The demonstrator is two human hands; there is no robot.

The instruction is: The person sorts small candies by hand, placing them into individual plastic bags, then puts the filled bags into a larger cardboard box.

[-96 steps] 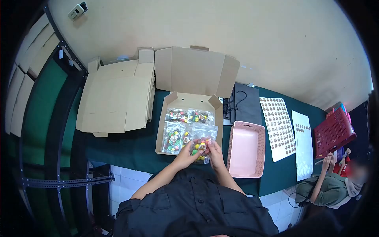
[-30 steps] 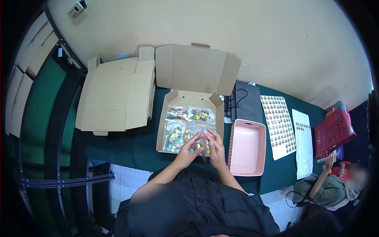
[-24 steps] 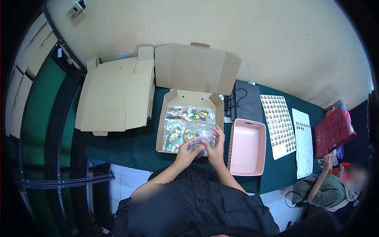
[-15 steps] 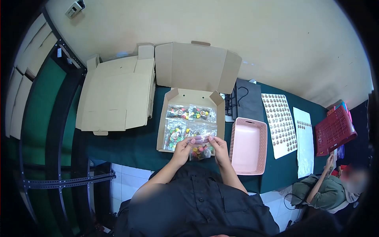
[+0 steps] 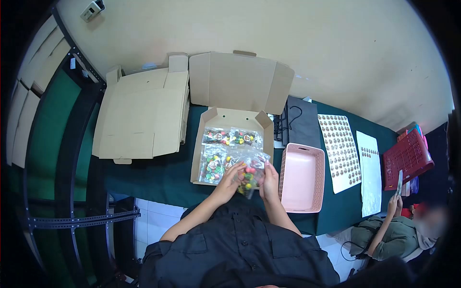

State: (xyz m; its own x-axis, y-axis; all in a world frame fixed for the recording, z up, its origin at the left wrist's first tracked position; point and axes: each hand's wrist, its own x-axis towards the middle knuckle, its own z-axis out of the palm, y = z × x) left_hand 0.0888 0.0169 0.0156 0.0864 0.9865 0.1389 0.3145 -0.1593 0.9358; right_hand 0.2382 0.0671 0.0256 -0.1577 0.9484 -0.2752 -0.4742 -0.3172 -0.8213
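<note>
Between my two hands is a clear plastic bag (image 5: pixel 248 181) of red, green and yellow pieces, tilted over the front of an open cardboard box (image 5: pixel 196 165). My left hand (image 5: pixel 232 181) pinches the bag's left side, and my right hand (image 5: pixel 270 182) grips its right side near the top. Several similar bags (image 5: pixel 212 164) with round stickers lie flat inside the box, in two rows. The held bag partly covers the front right ones. The box lid (image 5: pixel 237 79) stands upright at the back.
Left of the box is a stack of flat cardboard boxes (image 5: pixel 139 115). To the right are a pink basket (image 5: pixel 302 177), black paper bags (image 5: pixel 303 122), sticker sheets (image 5: pixel 339 152) and a dark red basket (image 5: pixel 408 158). A co-worker (image 5: pixel 394 237) sits at the far right, holding something thin.
The held bag has turned from hanging level to a tilt. My left hand has moved down to its side, and my right hand slightly right. The co-worker's hands have shifted with a thin item.
</note>
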